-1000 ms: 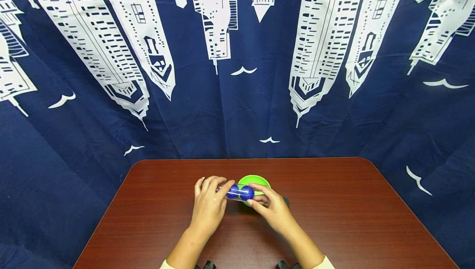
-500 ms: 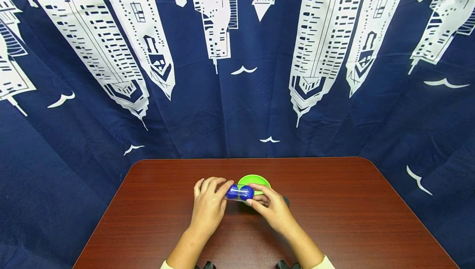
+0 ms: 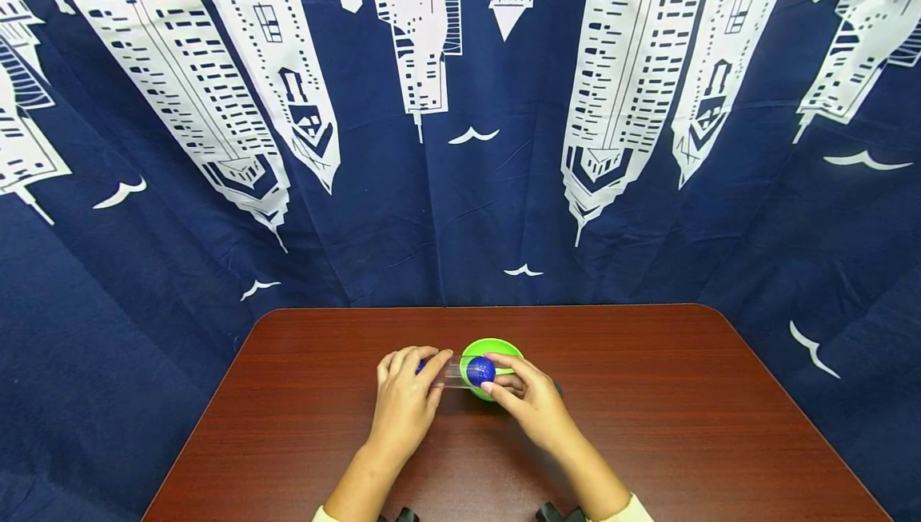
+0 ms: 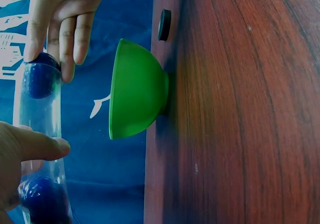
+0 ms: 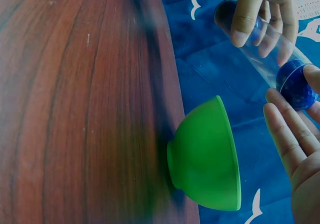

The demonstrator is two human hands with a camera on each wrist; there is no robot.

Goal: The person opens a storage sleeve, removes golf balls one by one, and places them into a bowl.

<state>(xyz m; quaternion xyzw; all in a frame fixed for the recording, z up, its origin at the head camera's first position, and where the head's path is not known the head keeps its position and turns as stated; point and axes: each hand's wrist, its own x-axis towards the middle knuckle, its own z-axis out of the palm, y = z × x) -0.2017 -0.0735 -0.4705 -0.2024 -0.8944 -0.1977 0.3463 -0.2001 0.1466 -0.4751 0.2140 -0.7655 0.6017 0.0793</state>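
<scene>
A clear tube (image 3: 452,372) is held lengthwise between both hands, gripped by the left hand (image 3: 405,404); a blue ball (image 3: 480,370) at its mouth is pinched by the right hand (image 3: 531,404) above the green bowl (image 3: 492,348).

no readable text or labels, curtain (image 3: 460,146) seemingly pictures only

backdrop: navy curtain (image 3: 460,210) — white skyscrapers, birds | furniture: dark red-brown wooden table (image 3: 683,426) — rounded corners

Skyline curtain (image 3: 460,146) (navy/white) behind wood table (image 3: 683,426).
</scene>
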